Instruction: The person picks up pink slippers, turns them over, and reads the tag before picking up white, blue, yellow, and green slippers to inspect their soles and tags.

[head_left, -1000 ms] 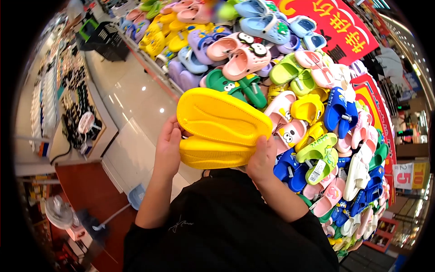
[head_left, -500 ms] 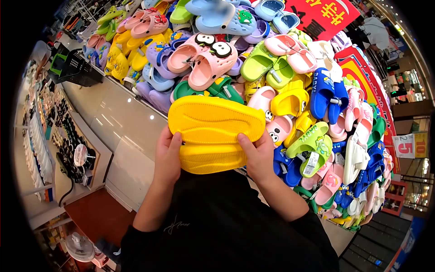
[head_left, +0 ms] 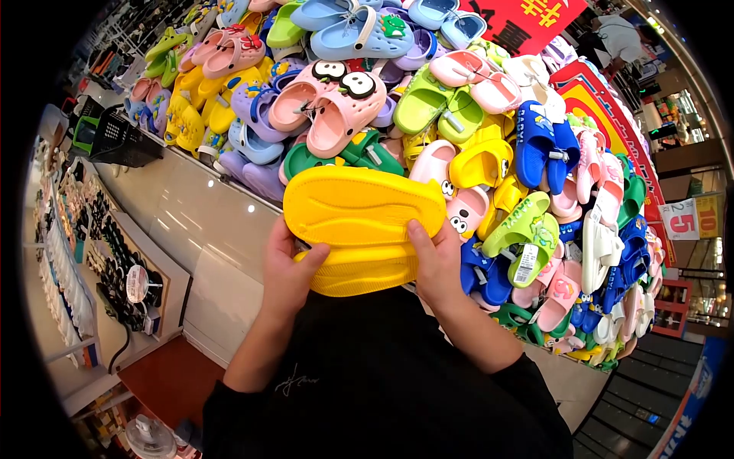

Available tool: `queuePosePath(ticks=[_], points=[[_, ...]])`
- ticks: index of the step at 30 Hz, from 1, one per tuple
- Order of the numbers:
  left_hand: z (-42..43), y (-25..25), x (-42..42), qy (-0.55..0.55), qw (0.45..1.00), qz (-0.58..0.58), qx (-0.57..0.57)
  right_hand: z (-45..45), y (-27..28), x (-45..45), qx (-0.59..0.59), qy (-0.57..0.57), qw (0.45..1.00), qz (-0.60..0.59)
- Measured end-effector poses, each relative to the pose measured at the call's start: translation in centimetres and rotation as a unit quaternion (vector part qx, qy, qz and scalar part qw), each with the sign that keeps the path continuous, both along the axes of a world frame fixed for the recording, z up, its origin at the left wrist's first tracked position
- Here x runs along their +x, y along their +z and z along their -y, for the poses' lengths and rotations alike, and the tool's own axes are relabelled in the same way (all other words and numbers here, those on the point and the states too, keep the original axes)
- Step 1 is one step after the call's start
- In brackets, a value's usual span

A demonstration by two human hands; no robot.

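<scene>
Fingers (head_left: pixel 280 236) of the left hand (head_left: pixel 289 264) are clamped on the left end of the yellow slippers (head_left: pixel 359 206), the thumb at the nearer piece and the rest mostly hidden behind. The right hand (head_left: pixel 440 264) is clamped on the right end, thumb pressed on the upper face. From where I stand, the item is in front of the black shirt (head_left: pixel 375 367), at the near side of the bench (head_left: pixel 222 177). Two yellow pieces are seen, one beyond the other; whether anything joins them cannot be told.

Findings on risk: both holds are at the ends only, with the middle unsupported by anything visible. Should either thumb ease, the nearer piece could tip or slide away from the farther one, more so if the two are loose. A drop would probably end on the shirt or the floor (head_left: pixel 164 191).

Beyond lie the green clogs (head_left: pixel 375 157) and the pink clogs (head_left: pixel 348 99); to the right, the pink slippers (head_left: pixel 468 210) and a tagged lime slipper (head_left: pixel 524 229). Contact with the green pair cannot be judged. The stock is heaped; a careless swing of the right hand could knock pieces loose.
</scene>
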State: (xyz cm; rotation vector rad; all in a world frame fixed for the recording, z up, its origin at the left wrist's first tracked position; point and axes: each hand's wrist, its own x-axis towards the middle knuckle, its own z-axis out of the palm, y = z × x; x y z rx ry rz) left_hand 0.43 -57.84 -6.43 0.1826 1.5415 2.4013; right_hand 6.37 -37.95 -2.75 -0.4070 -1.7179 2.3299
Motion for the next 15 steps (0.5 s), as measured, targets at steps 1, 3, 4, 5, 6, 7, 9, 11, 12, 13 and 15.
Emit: queuePosePath(ticks=[1, 3, 4, 5, 6, 7, 9, 11, 12, 13, 15], points=[[0.2, 0.1, 0.0, 0.004, 1.0, 0.007, -0.002, 0.2, 0.1, 0.0, 0.001, 0.007, 1.0, -0.002], [0.8, 0.2, -0.1, -0.001, 1.0, 0.011, -0.008, 0.8, 0.1, -0.1, -0.009, 0.006, 1.0, -0.006], [1.0, 0.3, -0.1, -0.006, 1.0, 0.015, -0.012, 1.0, 0.2, -0.1, -0.018, 0.005, 1.0, -0.011], [1.2, 0.4, 0.0, -0.005, 1.0, 0.014, -0.013, 1.2, 0.3, 0.0, -0.018, 0.005, 1.0, -0.012], [1.4, 0.6, 0.1, -0.002, 1.0, 0.007, -0.013, 1.3, 0.4, 0.0, -0.008, 0.009, 1.0, -0.01], [1.5, 0.7, 0.1, 0.001, 1.0, -0.001, -0.013, 1.4, 0.4, 0.1, 0.003, 0.011, 1.0, -0.008], [1.5, 0.6, 0.2, -0.004, 1.0, -0.006, -0.013, 1.5, 0.6, 0.1, -0.001, 0.008, 1.0, -0.01], [1.4, 0.4, 0.3, -0.011, 1.0, -0.009, -0.011, 1.4, 0.7, 0.5, -0.002, 0.002, 1.0, -0.01], [1.2, 0.3, 0.4, -0.012, 1.0, 0.0, -0.014, 1.4, 0.7, 0.7, 0.008, -0.004, 1.0, -0.018], [1.1, 0.2, 0.4, -0.013, 1.0, 0.009, -0.017, 1.3, 0.6, 1.0, 0.02, -0.01, 0.999, -0.025], [0.6, 0.0, 0.6, -0.022, 1.0, 0.006, -0.014, 0.8, -0.3, 1.4, 0.005, -0.023, 0.999, -0.025]])
